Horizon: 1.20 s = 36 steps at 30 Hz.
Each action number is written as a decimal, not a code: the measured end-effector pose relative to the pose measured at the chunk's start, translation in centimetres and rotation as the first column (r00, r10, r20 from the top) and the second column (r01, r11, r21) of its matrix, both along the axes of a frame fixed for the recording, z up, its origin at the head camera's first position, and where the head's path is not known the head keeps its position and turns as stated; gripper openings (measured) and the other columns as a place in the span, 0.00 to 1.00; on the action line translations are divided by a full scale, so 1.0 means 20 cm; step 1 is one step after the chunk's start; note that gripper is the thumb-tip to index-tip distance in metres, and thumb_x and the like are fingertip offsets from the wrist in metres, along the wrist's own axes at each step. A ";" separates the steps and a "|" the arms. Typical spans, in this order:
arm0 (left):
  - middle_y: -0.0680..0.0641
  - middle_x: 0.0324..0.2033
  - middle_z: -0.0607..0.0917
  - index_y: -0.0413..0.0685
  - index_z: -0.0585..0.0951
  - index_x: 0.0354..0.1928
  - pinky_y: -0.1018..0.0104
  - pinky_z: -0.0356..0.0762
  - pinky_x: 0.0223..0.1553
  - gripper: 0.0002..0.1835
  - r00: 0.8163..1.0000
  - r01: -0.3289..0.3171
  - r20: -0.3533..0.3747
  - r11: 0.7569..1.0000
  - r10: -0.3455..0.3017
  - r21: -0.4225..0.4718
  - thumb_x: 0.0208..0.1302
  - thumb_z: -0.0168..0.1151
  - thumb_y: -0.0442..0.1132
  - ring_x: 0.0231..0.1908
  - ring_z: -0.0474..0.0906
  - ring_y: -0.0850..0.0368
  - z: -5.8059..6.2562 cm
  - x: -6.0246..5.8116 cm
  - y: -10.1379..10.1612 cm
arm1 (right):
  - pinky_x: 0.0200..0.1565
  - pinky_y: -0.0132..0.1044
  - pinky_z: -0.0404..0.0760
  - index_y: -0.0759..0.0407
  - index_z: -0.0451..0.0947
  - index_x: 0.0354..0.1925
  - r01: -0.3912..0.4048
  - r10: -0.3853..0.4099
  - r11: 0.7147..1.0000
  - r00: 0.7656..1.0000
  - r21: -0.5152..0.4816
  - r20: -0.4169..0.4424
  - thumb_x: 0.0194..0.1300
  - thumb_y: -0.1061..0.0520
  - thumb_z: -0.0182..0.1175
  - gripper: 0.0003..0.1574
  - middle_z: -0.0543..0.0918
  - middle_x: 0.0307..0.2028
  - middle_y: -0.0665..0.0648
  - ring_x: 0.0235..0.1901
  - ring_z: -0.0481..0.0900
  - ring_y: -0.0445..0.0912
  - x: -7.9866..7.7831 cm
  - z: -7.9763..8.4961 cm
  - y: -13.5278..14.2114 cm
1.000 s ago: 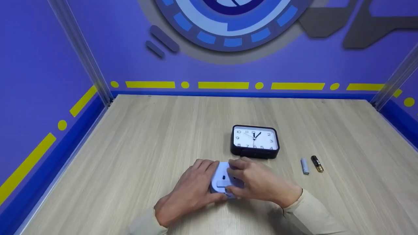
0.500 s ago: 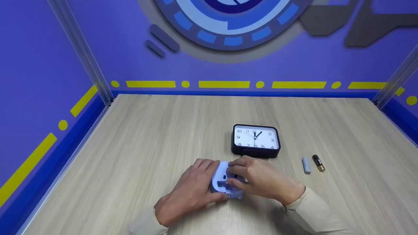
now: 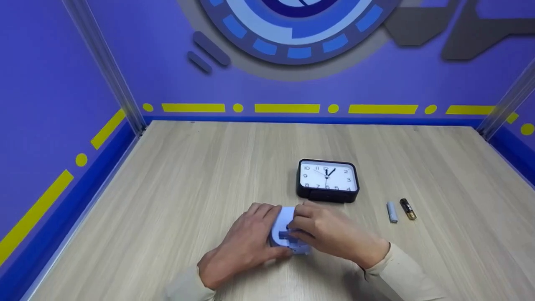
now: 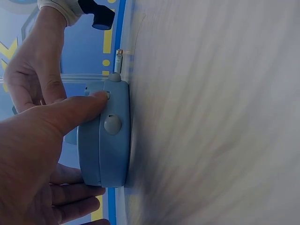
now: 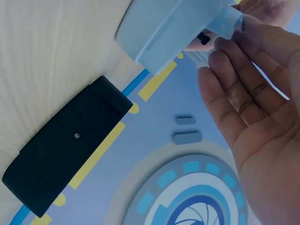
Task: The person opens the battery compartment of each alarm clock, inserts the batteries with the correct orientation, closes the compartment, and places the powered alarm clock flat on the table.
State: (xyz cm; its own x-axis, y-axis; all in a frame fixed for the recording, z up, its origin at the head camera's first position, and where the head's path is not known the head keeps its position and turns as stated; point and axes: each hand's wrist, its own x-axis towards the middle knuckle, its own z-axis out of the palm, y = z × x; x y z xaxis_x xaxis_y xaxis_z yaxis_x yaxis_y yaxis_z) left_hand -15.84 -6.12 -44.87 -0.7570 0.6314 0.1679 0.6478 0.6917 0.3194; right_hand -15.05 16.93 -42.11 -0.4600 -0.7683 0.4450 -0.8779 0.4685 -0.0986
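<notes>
A small light blue clock (image 3: 282,218) lies back side up on the table, small dark knobs and an open battery compartment (image 3: 284,235) showing. My left hand (image 3: 248,238) grips it from the left; in the left wrist view its thumb (image 4: 86,107) presses the side that carries the round feet, with the other fingers across from it. My right hand (image 3: 330,229) is over the clock's right part. Between its thumb and index finger it pinches a light blue battery cover (image 5: 224,22), seen in the right wrist view. The clock's face is hidden underneath.
A black rectangular clock (image 3: 328,177) lies face up just beyond the hands. To the right, a grey-blue battery (image 3: 392,212) and a black-and-gold battery (image 3: 408,209) lie side by side on the wooden table (image 3: 188,179). Blue-purple walls border the table at back and sides.
The battery cover has come off the light blue clock, leaving the compartment open, and my right fingers have drawn closer together around it. The left hand keeps its grip.
</notes>
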 end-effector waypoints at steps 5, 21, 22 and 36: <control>0.46 0.61 0.80 0.42 0.73 0.71 0.52 0.74 0.62 0.46 1.000 0.007 -0.012 1.000 -0.007 0.010 0.61 0.76 0.64 0.62 0.72 0.51 0.00 0.00 0.00 | 0.38 0.36 0.78 0.59 0.85 0.37 0.002 -0.002 1.000 1.000 -0.002 -0.005 0.65 0.64 0.74 0.06 0.78 0.33 0.49 0.32 0.75 0.41 0.01 0.00 -0.01; 0.47 0.62 0.80 0.43 0.73 0.71 0.51 0.74 0.63 0.45 1.000 0.004 0.017 1.000 -0.005 0.021 0.61 0.77 0.62 0.62 0.73 0.50 0.00 0.00 0.00 | 0.31 0.28 0.74 0.55 0.79 0.29 0.051 -0.049 0.998 0.997 -0.032 0.057 0.54 0.68 0.77 0.16 0.74 0.28 0.46 0.30 0.71 0.36 0.04 0.03 -0.01; 0.47 0.62 0.80 0.43 0.73 0.72 0.51 0.74 0.63 0.45 1.000 0.004 0.022 1.000 -0.004 0.022 0.61 0.77 0.62 0.62 0.72 0.50 0.00 0.00 0.00 | 0.31 0.28 0.73 0.55 0.79 0.29 0.053 -0.051 0.998 0.997 -0.032 0.057 0.55 0.68 0.77 0.15 0.74 0.28 0.46 0.29 0.70 0.36 0.04 0.03 -0.01; 0.46 0.60 0.80 0.42 0.73 0.72 0.52 0.74 0.62 0.47 1.000 -0.001 0.022 1.000 0.000 0.028 0.59 0.78 0.63 0.61 0.73 0.50 0.00 0.00 0.00 | 0.32 0.31 0.77 0.57 0.80 0.30 0.118 -0.117 0.993 0.990 -0.010 0.075 0.56 0.68 0.78 0.15 0.76 0.30 0.47 0.31 0.72 0.38 0.03 0.11 0.05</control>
State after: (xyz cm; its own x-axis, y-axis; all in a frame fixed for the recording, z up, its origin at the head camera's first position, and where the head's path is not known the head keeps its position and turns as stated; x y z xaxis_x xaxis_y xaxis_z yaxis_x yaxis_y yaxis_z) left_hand -15.88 -6.13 -44.89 -0.7612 0.6262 0.1686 0.6398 0.6828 0.3527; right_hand -14.40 17.84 -39.85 -0.5786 -0.7008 0.4173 -0.8070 0.5659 -0.1687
